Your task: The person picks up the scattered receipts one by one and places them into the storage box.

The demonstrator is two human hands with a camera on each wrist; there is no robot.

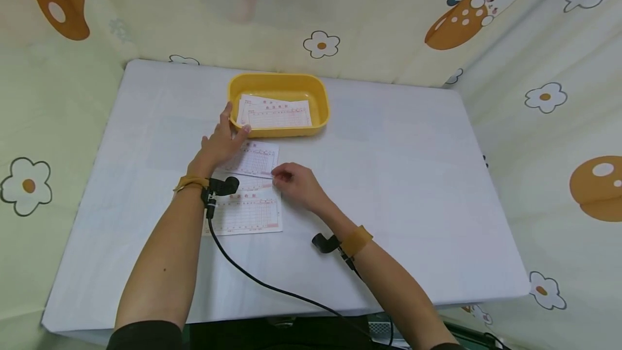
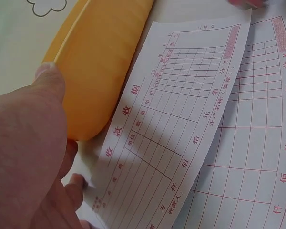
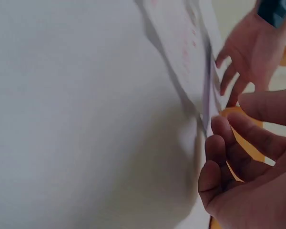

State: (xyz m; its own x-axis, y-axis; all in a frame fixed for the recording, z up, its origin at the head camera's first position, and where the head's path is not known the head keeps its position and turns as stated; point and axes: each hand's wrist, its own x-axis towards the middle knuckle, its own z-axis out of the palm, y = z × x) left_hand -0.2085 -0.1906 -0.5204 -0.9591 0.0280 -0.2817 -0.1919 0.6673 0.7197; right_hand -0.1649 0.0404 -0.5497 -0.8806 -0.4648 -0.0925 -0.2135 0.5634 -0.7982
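Note:
My left hand (image 1: 221, 145) grips the near left corner of a yellow plastic basket (image 1: 318, 133), thumb on the rim and fingers along its side. Printed receipt slips with red grids lie inside, the top receipt slip (image 1: 279, 118) partly covering another. Just in front of the basket is a loose receipt slip (image 2: 162, 119), overlapping the receipt slips (image 1: 248, 212) nearest me. My right hand (image 1: 301, 185) is at that loose slip's right corner. Its fingers (image 3: 217, 148) are loosely bent, the tips close to the paper's edge, with the thumb apart from them.
A white-covered table (image 1: 398, 188) carries everything, and patterned curtains (image 1: 379, 31) stand behind it and at both sides. Wrist cameras are strapped on both arms. A black cable (image 1: 272, 287) runs from the left one across the table's front.

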